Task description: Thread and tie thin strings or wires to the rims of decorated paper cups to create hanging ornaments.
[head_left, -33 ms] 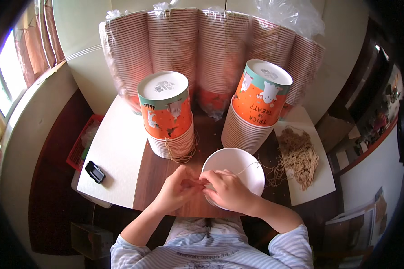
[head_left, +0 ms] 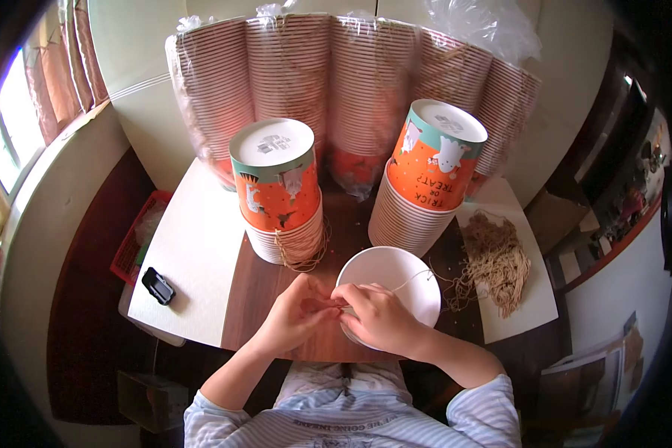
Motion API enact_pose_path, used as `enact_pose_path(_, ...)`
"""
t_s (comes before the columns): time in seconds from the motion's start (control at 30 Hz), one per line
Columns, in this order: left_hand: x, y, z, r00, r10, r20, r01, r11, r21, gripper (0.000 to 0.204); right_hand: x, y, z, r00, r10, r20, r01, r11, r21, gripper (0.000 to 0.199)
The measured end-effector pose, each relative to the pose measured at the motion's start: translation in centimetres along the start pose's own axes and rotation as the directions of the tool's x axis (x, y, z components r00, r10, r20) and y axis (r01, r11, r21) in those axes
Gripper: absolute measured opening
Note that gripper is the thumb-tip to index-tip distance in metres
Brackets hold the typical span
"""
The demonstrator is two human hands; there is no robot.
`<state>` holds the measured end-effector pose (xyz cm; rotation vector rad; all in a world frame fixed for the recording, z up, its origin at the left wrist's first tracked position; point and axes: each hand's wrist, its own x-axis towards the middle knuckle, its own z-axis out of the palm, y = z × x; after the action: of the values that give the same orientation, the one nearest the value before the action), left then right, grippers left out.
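1. white inside, an open bucket [head_left: 420, 300] is standing on the near part of the table, its mouth facing up towards the person, just in front of the right-hand stack.
2. the left hand [head_left: 295, 313] is coming in over the table's front edge and bending its thumb and fingers inward, the tips meeting those of the other hand at the bucket's left side; i cannot tell what, if anything, they are gripping.
3. the right hand [head_left: 381, 313] is covering the bucket's near-left rim, its fingers curling down towards the left fingertips; the hand itself is hiding whatever lies between them.
4. a thin pale strand [head_left: 411, 281] is crossing the bucket's inside and passing over its right rim towards a tangled heap of tan twine [head_left: 498, 265], which is lying on the table's right side.
5. a left stack [head_left: 280, 198] of upturned orange and teal buckets is standing behind the left hand, with a loose bundle of brownish cord [head_left: 304, 250] hanging at its lower right.
6. a similar right stack [head_left: 425, 183] is standing behind the open bucket, its white base also facing up.
7. taller stacks in clear plastic [head_left: 287, 82] are lining the back of the table.
8. a small black tray [head_left: 158, 287] is resting on the white left part of the table [head_left: 194, 261], and a red basket [head_left: 125, 250] is sitting beyond that edge.
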<state>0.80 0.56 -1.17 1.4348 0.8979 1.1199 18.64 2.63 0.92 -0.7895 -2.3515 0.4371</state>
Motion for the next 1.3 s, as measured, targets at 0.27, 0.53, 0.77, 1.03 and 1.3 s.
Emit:
enact_pose_path(0.27, 0.0, 0.5, -0.5, 0.974, -0.223, 0.051, 0.216, 0.827, -0.519, 0.020, 0.1, -0.2, 0.0, 0.984, -0.134, -0.118, 0.114, 0.980, -0.160, 0.024)
enact_pose_path(0.53, -1.8, -1.4, -0.9, 0.971, 0.131, -0.198, -0.039, 0.911, 0.411, 0.017, 0.3, 0.2, -0.4, 0.995, 0.021, -0.096, -0.021, 1.000, 0.000, 0.022)
enact_pose_path(0.77, -2.1, -1.6, 1.1, 0.973, 0.130, -0.193, 0.003, 0.821, 0.571, 0.015, 0.3, 0.1, -0.5, 0.996, 0.082, -0.047, -0.079, 0.994, 0.071, 0.024)
enact_pose_path(1.03, -1.7, -1.8, 1.8, 0.900, 0.342, -0.271, -0.134, 0.807, 0.575, 0.012, 0.1, 0.2, -0.3, 0.994, 0.107, -0.031, -0.101, 0.984, 0.146, 0.024)
enact_pose_path(1.3, -1.9, -2.1, 2.0, 0.932, 0.199, -0.304, -0.076, 0.925, 0.372, 0.016, 0.2, 0.2, -0.5, 0.989, 0.150, -0.016, -0.143, 0.966, 0.213, 0.023)
